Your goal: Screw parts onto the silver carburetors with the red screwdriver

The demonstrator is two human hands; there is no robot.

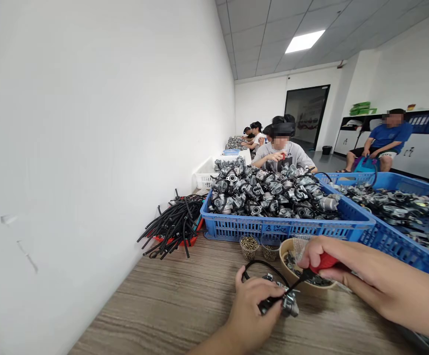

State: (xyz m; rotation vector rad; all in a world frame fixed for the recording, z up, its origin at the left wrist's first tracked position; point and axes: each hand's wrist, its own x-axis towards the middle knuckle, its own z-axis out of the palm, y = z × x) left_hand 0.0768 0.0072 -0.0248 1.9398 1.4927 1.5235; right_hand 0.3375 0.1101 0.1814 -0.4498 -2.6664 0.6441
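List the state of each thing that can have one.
Left hand: closed on metal part
Metal part: held
Right hand: gripping red tool
Red tool: slanting down
Left crate: heaped
Right crate: partly filled
Tubes: piled
Left cup: holding brass-coloured pieces
Bowl: holding small parts
Light: lit

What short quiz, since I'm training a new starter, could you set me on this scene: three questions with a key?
1. Which hand holds the red-handled tool?
2. True or false: the loose black hoses lie to the right of the blue crates.
3. What does the left hand grip? A) a clear cup; B) a metal part; C) a bowl.

Key:
1. The right hand.
2. False; the hose pile is on their left.
3. B.
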